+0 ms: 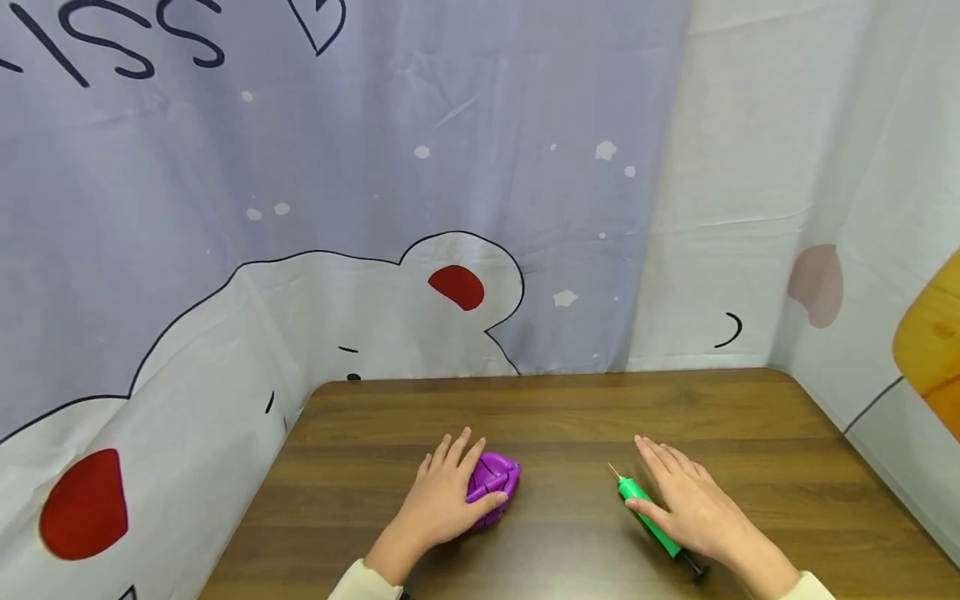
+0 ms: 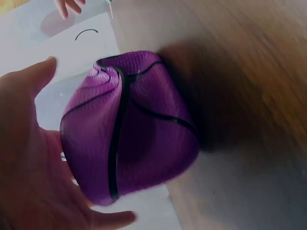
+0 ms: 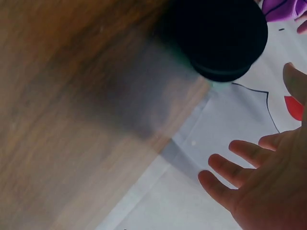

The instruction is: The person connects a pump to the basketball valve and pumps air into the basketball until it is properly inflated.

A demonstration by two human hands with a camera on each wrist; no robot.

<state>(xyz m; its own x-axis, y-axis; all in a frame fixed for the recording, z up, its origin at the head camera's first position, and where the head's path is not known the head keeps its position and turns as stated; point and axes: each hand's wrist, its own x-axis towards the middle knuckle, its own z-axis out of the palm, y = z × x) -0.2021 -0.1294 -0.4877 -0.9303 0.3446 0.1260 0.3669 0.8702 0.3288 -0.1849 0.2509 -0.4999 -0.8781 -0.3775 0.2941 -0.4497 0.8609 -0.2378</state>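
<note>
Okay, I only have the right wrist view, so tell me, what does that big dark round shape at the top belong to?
Observer: From the head view, it looks like the black end of a green pump lying on the table.

Operator: And the purple thing in my top right corner, is it fully round?

Observer: No. The left wrist view shows it caved in, with folds at one end, like a deflated ball.

Operator: Does the left hand have a firm grip on it?

Observer: It doesn't look so. In the head view, the left hand is spread beside it, fingers not curled round it.
</note>
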